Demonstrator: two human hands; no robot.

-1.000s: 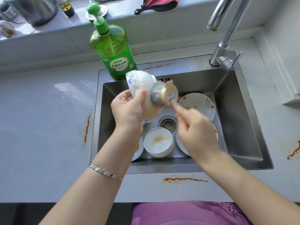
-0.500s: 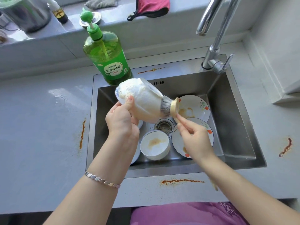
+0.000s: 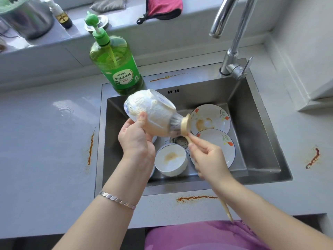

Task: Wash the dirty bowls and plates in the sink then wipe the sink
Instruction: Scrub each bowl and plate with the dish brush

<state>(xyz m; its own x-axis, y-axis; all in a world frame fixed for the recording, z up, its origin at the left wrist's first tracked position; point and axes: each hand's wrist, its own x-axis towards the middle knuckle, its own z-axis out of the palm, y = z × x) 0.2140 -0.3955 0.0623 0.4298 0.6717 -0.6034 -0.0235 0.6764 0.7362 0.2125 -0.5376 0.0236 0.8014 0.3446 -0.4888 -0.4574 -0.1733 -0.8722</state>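
Bowl (image 3: 149,112): soapy, tipped sideways over sink (image 3: 255,141), 11 o'clock of drain (image 3: 180,140).
Left hand (image 3: 135,139): my thumb on the wall, fingers probably inside the rim, hidden.
Right hand (image 3: 209,159): curled round brush (image 3: 185,126) handle.
Handling: slick, breakable ceramic; clamp the rim.

Curled fingers (image 3: 195,140) on left hand (image 3: 137,141) and right hand (image 3: 209,159)

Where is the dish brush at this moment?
Head view, centre: the right hand holds the brush over the sink, its bristles pressed against the soapy bowl in the left hand, just above the drain.
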